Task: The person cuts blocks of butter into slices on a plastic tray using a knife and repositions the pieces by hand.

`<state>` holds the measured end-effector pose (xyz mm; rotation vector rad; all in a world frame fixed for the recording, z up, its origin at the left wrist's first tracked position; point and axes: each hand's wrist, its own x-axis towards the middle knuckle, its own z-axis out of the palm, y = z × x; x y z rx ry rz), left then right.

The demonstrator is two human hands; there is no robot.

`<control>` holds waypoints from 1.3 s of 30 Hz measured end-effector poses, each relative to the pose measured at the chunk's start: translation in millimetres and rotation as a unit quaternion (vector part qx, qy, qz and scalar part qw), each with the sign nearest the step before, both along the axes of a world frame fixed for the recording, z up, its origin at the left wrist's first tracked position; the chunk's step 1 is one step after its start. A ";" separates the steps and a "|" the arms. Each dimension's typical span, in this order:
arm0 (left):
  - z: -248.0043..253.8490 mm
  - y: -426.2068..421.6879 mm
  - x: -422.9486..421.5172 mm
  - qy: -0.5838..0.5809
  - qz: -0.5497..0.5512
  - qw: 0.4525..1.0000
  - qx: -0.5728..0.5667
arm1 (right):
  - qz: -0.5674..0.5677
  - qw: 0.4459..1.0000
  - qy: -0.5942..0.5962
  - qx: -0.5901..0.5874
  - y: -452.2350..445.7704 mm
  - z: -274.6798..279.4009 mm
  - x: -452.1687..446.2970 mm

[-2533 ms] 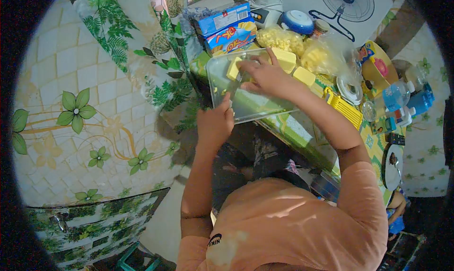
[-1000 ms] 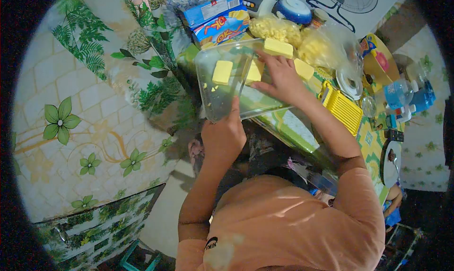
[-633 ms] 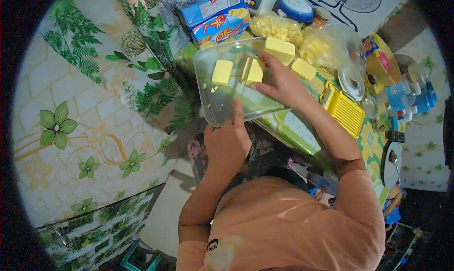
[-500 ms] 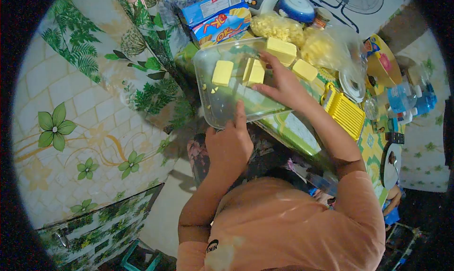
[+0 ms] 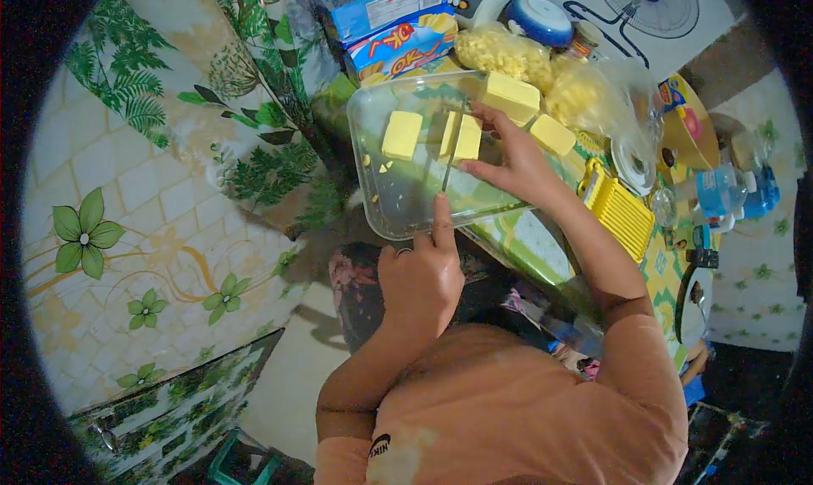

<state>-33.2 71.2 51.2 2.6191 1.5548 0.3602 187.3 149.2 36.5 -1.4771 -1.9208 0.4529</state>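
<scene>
My left hand (image 5: 421, 282) is closed round a knife (image 5: 452, 159), its index finger stretched along the top. The thin blade stands in a pale yellow block of cheese (image 5: 467, 140), with a narrower piece on the blade's left side. My right hand (image 5: 518, 165) grips that block from the right, thumb at the near end and fingers at the far end. Beneath is a clear plastic tray (image 5: 366, 199), where another yellow block (image 5: 402, 135) lies at the left beside a few crumbs.
Beyond the tray's right side sit a larger yellow block (image 5: 511, 98) and a smaller one (image 5: 552, 135). Bags of yellow shreds (image 5: 501, 55), a blue box (image 5: 398, 36), a yellow slotted grater (image 5: 622, 217) and plastic bottles (image 5: 720, 190) crowd the table. A fan (image 5: 648, 2) stands behind.
The blade now shows plainly in the block, between the narrow piece and the rest. My left hand has shifted slightly right and nearer my body; the whole view has moved a little.
</scene>
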 end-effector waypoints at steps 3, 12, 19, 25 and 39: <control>-0.9 1.6 -0.9 -0.012 0.001 0.999 -0.029 | -0.001 1.000 -0.008 -0.013 -0.8 4.4 -1.7; -0.8 4.7 -3.9 -0.003 -0.008 0.999 0.031 | -0.007 1.000 -0.009 -0.014 -0.7 6.2 -2.8; 0.0 6.3 -3.5 -0.019 -0.014 1.000 0.020 | -0.007 1.000 -0.026 -0.004 -0.4 1.9 0.2; 2.2 8.0 -3.1 -0.027 -0.013 1.000 0.002 | -0.010 1.000 -0.024 -0.010 -0.2 1.2 1.4; -8.6 7.5 1.2 -0.038 -0.012 0.999 -0.013 | -0.015 0.999 -0.022 -0.022 -0.4 3.1 0.7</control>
